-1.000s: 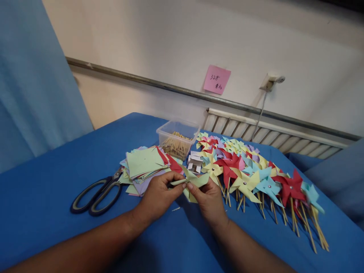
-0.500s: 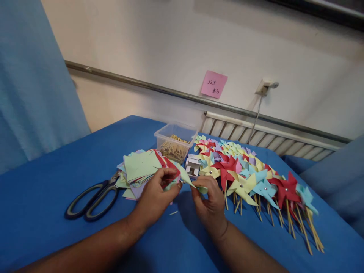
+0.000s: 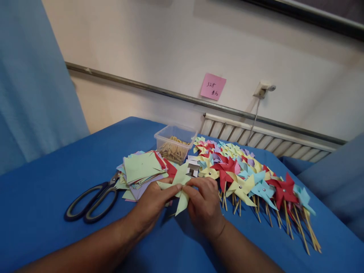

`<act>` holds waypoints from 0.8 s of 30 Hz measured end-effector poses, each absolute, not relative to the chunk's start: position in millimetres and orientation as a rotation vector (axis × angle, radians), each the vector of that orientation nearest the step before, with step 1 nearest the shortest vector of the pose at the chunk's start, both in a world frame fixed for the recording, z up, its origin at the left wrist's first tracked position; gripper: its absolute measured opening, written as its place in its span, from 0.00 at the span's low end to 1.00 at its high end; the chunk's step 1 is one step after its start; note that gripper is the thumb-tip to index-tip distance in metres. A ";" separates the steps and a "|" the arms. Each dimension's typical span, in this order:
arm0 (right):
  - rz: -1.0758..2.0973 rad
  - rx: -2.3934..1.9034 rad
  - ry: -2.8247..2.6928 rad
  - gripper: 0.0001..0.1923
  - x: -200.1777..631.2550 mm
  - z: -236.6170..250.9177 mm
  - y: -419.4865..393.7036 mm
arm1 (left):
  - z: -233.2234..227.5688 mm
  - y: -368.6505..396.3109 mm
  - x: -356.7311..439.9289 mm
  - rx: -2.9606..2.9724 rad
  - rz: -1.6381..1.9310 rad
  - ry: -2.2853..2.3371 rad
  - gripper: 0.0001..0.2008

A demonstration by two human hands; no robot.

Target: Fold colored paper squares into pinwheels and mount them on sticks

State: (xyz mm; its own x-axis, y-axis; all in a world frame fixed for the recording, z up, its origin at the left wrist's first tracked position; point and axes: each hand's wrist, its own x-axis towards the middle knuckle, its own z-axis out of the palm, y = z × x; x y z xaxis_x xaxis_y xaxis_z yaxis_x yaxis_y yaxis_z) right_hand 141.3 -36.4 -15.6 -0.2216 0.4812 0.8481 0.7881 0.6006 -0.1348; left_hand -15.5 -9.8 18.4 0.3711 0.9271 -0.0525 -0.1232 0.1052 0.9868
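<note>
one paper stack (image 3: pixel 143 167) lies between scissors (image 3: pixel 104 187) and the held pinwheel (image 3: pixel 181 177)

Folded pale green paper pinwheel (image 3: pixel 180 176)

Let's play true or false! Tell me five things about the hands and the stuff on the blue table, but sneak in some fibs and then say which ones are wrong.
1. The left hand and right hand both hold a pale green pinwheel. True.
2. The scissors are right of the paper stack in the picture. False: they are left of it.
3. The clear box holds thin sticks. True.
4. The pink note lies on the table. False: it is on the wall.
5. A red pinwheel has a shiny dot in its middle. True.
</note>
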 end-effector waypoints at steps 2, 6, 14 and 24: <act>-0.364 -1.023 -1.916 0.19 141.8 -16.1 -36.0 | 17.6 -7.7 -16.1 1.087 0.944 0.825 0.10; -0.273 -1.012 -1.991 0.26 144.1 -17.0 -35.2 | 14.8 -3.0 -17.0 0.950 0.985 0.847 0.09; -0.180 -0.951 -1.814 0.22 141.0 -12.1 -42.7 | 9.7 3.8 -16.1 0.942 0.951 0.884 0.08; 0.039 -1.709 -2.059 0.11 130.2 93.2 127.2 | -11.0 10.4 -17.0 1.119 0.768 1.033 0.08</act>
State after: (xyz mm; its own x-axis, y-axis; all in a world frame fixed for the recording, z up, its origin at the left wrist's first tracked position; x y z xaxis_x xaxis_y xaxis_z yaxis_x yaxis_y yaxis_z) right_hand 130.2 127.2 93.2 -0.1213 0.9369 0.3277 0.9240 0.2273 -0.3076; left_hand -17.0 10.4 -11.0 0.3541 0.8968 -0.2653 0.0048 0.2819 0.9594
